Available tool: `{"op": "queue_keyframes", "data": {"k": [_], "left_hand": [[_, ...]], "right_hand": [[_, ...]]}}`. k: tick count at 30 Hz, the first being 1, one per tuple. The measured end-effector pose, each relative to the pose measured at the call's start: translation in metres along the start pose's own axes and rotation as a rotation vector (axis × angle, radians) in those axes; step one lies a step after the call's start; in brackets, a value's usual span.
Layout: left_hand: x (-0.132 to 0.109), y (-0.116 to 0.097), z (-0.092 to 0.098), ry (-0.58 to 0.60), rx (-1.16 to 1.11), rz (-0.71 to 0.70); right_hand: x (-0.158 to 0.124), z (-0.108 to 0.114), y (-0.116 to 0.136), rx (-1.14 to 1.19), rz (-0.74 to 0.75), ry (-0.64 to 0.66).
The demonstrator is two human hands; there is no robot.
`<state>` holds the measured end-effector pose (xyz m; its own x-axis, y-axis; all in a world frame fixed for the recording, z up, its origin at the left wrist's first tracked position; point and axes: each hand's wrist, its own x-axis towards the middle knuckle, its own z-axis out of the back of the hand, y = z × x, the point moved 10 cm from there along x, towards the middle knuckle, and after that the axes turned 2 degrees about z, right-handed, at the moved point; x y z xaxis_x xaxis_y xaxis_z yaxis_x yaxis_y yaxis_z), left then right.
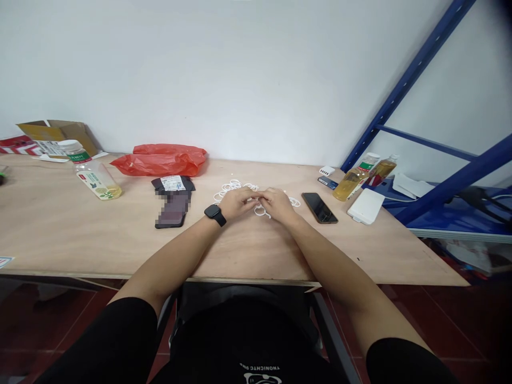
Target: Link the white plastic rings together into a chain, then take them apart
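My left hand [239, 201], with a black watch [215, 214] on its wrist, and my right hand [278, 204] meet fingertip to fingertip over the table. The fingers of both are bent and pressed together. Whatever they pinch is too small and too covered to make out, though bits of white show between them. Just below the fingertips is a thin white ring [260, 211] with a short tail; whether it is held or lies on the wood, I cannot tell. Behind my left hand lies a loose pile of white rings [230, 186]. A few more white rings [295, 202] lie beside my right hand.
On the left are a clear bottle [94, 173], a red plastic bag [164, 159], a black packet [173, 184] and a partly blurred phone [173, 210]. To the right lie a phone [319, 207], a tea-coloured bottle [354, 178] and a white box [366, 205], near a blue metal frame [432, 146].
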<state>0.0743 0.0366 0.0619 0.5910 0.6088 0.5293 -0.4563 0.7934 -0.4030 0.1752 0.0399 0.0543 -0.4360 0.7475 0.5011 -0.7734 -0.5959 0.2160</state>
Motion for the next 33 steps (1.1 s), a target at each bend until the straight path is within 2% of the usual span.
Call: {"op": "queue_keyframes", "data": {"k": [7, 12, 23, 29, 33], "left_hand": [[0.0, 0.009, 0.004, -0.108, 0.001, 0.001], [-0.002, 0.015, 0.011, -0.18, 0.0, 0.028], [-0.002, -0.005, 0.014, -0.181, 0.071, -0.052], [-0.001, 0.013, 0.007, -0.115, 0.056, 0.076], [-0.003, 0.039, 0.024, -0.182, 0.142, 0.224]], "right_hand": [[-0.003, 0.006, -0.001, 0.152, 0.029, -0.111], [-0.004, 0.012, 0.009, 0.248, 0.123, -0.154], [-0.004, 0.018, 0.017, 0.269, 0.134, -0.179], [-0.003, 0.007, 0.007, 0.147, 0.056, -0.069], [-0.005, -0.012, -0.002, -0.007, 0.014, 0.126]]}}
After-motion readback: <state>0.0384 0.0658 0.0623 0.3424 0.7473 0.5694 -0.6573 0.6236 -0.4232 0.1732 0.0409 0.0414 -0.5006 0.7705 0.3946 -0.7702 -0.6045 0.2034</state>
